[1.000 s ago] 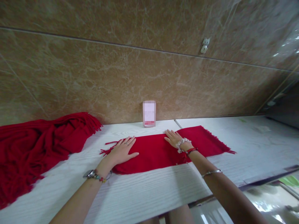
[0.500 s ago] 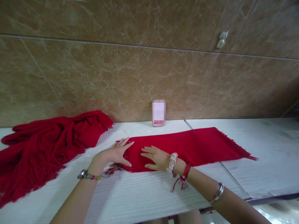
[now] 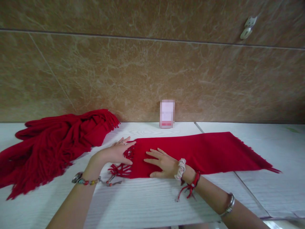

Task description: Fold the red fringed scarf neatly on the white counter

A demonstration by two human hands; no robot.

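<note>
A folded red scarf (image 3: 209, 152) lies flat across the white table (image 3: 143, 203), its fringe at both ends. My left hand (image 3: 111, 153) rests with fingers stretched out at the scarf's left fringed end, touching the tassels. Flat on the scarf just right of that end lies my right hand (image 3: 160, 163), fingers spread and pointing left. Both wrists carry bracelets, and a watch is on the left one.
A heap of crumpled red scarves (image 3: 52, 143) fills the table's left side. A small pink card (image 3: 167, 114) leans against the brown marble wall (image 3: 143, 70). A seam (image 3: 247, 190) runs across the table at the right. A white hook (image 3: 247, 28) sits high on the wall.
My right hand has slid left along the scarf from its middle to near the left end. My left hand shifted slightly onto the fringe. The view has panned left.
</note>
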